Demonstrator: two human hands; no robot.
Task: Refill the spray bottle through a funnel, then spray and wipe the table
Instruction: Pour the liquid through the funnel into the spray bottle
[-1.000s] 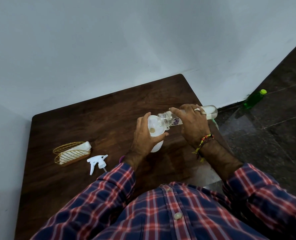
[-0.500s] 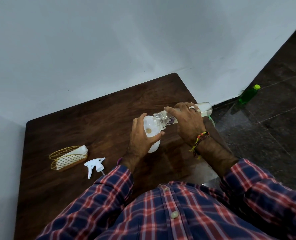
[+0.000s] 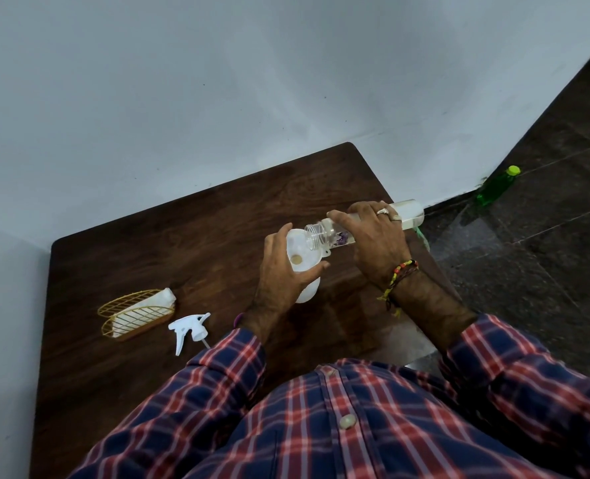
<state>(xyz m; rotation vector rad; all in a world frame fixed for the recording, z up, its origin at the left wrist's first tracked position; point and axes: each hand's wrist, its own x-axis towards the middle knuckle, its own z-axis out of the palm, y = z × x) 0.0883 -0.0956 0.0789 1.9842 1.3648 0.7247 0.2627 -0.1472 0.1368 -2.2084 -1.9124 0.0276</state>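
Spray bottle [image 3: 308,289] stood on the dark wooden table [image 3: 190,236], near its right edge, with a white funnel [image 3: 302,255] seated in its neck. The left hand [image 3: 283,274] wrapped around the bottle and funnel rim, steadying both. The right hand [image 3: 373,240] gripped a clear refill bottle [image 3: 407,214] (held nearly horizontal), its open mouth resting over the funnel bowl. Whether liquid was flowing could not be told. The white trigger head [image 3: 190,330] lay detached on the table, well to the left of both hands. Beyond it sat a gold wire holder [image 3: 131,314] containing a white cloth [image 3: 148,305]. A green bottle [image 3: 495,186] stood on the floor against the wall.
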